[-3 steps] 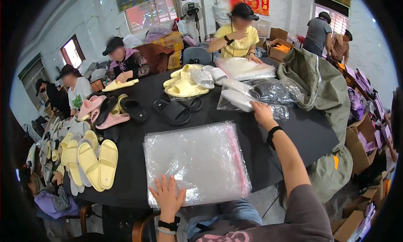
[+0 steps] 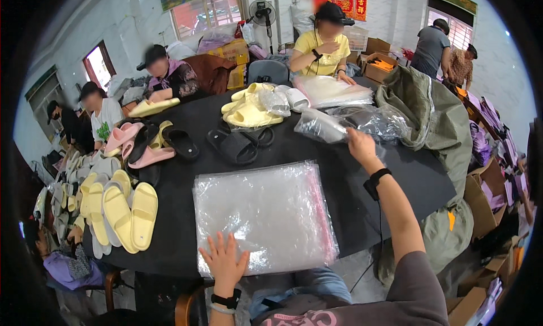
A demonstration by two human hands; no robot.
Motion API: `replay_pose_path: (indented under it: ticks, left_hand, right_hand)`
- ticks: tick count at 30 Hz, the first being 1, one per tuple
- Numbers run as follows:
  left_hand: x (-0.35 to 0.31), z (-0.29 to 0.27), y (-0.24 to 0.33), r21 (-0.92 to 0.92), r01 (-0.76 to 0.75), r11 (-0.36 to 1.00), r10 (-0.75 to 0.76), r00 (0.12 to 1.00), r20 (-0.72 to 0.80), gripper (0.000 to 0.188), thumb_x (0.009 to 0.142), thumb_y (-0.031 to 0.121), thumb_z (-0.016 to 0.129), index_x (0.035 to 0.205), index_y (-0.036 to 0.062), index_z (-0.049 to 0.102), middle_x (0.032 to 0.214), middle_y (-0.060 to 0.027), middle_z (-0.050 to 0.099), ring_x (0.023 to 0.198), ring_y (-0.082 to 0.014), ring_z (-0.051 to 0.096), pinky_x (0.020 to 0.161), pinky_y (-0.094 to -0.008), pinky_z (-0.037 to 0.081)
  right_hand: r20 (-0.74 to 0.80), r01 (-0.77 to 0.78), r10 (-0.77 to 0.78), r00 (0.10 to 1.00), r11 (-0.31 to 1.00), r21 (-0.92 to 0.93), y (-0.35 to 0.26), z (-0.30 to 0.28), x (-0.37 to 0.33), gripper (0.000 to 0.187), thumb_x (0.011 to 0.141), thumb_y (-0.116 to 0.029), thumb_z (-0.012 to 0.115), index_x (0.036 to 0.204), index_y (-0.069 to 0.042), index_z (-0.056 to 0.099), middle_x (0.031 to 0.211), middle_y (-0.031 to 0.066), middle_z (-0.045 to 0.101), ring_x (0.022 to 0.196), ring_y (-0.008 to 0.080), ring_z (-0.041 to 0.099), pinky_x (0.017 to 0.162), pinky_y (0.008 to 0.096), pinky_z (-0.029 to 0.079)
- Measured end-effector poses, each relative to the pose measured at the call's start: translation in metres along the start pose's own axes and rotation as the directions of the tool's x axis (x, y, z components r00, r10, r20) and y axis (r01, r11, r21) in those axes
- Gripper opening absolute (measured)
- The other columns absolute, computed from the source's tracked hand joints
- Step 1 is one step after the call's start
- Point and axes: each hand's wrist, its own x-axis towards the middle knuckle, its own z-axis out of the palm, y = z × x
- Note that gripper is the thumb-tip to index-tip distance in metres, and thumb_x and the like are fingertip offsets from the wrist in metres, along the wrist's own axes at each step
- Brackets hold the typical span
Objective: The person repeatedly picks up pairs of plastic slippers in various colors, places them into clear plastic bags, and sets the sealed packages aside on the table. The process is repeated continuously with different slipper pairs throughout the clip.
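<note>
My left hand (image 2: 224, 259) lies flat with fingers spread on a stack of clear plastic bags (image 2: 260, 213) with a pink edge strip, at the front of the black table. Reaching out to the far right, my right hand (image 2: 363, 147) is closed on the near corner of a clear bag with white slippers (image 2: 320, 126) inside. That bagged pair is tilted. Just behind it lies a dark pair of slippers in clear plastic (image 2: 373, 121). Loose black slippers (image 2: 235, 146) sit left of my right hand's reach, below a pile of yellow slippers (image 2: 251, 110).
Yellow and grey slippers (image 2: 131, 218) crowd the table's left side, with pink and black ones (image 2: 148, 148) beyond. A person in yellow (image 2: 320, 52) sits opposite by more clear bags (image 2: 334, 92). A green sack (image 2: 421, 108) slumps over the right edge; cardboard boxes (image 2: 487, 196) stand past it.
My right hand has shifted slightly right, and the bagged white slippers have tipped up from lying flat. At the far left, a person's yellow slipper has turned. My left hand stays put.
</note>
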Motion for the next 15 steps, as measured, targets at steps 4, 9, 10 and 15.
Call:
replay_pose_path:
  ticks: [4,9,10,15]
  left_hand:
    - [0.0,-0.005,0.0,-0.018,0.017,1.0,-0.016,1.0,0.023,0.07,0.094,0.053,0.052,0.147,0.0089,0.045,0.154,-0.0234,0.035,0.144,-0.0491,0.022,0.113,-0.0698,0.004]
    - [0.0,0.0,-0.002,-0.039,0.007,0.999,-0.008,1.0,-0.026,0.068,0.09,0.054,0.056,0.142,0.0103,0.052,0.151,-0.0221,0.04,0.144,-0.0485,0.024,0.112,-0.0708,0.007]
    - [0.0,-0.004,-0.001,-0.05,0.014,0.999,-0.015,1.0,-0.025,0.068,0.09,0.054,0.057,0.143,0.0111,0.052,0.15,-0.0223,0.041,0.144,-0.0481,0.024,0.112,-0.0707,0.007]
    - [0.002,-0.003,0.001,-0.071,0.019,0.997,-0.019,1.0,0.005,0.067,0.095,0.055,0.049,0.147,0.0119,0.046,0.156,-0.0206,0.033,0.145,-0.0468,0.022,0.114,-0.0667,0.0]
  right_hand:
    - [-0.179,0.06,-0.036,0.983,0.989,0.132,-0.015,-0.075,0.01,0.041,0.079,-0.007,0.064,0.12,-0.01,0.062,0.106,0.0158,0.069,0.095,0.0362,0.066,0.08,0.0443,0.053]
    - [-0.234,0.088,0.016,0.972,0.901,0.425,-0.011,-0.146,0.008,0.042,0.086,-0.007,0.067,0.128,-0.006,0.06,0.102,0.0153,0.07,0.089,0.0264,0.069,0.079,0.0367,0.053]
    - [-0.189,0.095,-0.001,0.982,0.868,0.488,-0.025,-0.163,0.009,0.042,0.089,-0.006,0.066,0.13,-0.005,0.058,0.105,0.0125,0.069,0.093,0.0216,0.066,0.082,0.034,0.052]
    - [0.056,0.022,-0.154,0.986,0.462,0.886,-0.078,-0.239,0.001,0.042,0.094,-0.005,0.065,0.133,0.003,0.054,0.125,0.0068,0.062,0.116,0.0124,0.056,0.1,0.0265,0.043]
